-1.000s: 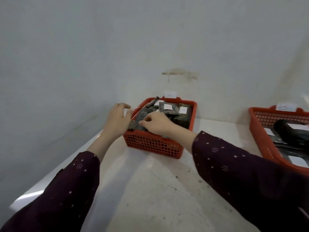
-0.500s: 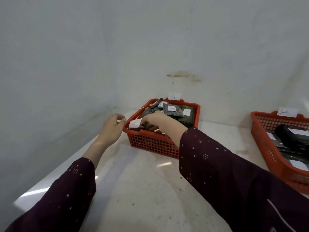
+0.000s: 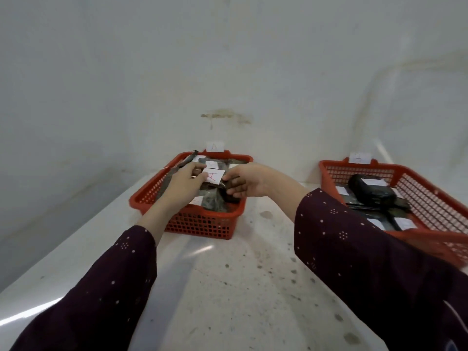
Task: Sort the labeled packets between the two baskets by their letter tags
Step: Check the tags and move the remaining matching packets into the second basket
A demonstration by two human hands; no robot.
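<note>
Two red mesh baskets stand on the white counter. The left basket (image 3: 200,225) carries a tag "A" (image 3: 214,147) on its back rim and holds several dark packets with white labels. Both my hands are over it. My right hand (image 3: 247,182) grips a dark packet (image 3: 229,188) whose white label (image 3: 213,176) shows a red "A". My left hand (image 3: 183,184) touches the label's left edge with its fingertips. The right basket (image 3: 428,196), tagged "B" (image 3: 359,158), holds dark packets (image 3: 371,192) with white labels.
White walls close in behind and to the left of the counter (image 3: 235,287). The right basket reaches toward the frame's right edge. My dark dotted sleeves (image 3: 367,249) fill the lower part of the view.
My left hand moved from outside the left basket's rim to over the basket. My right hand lifted a packet so its red "A" label faces up. The view shifted left.
</note>
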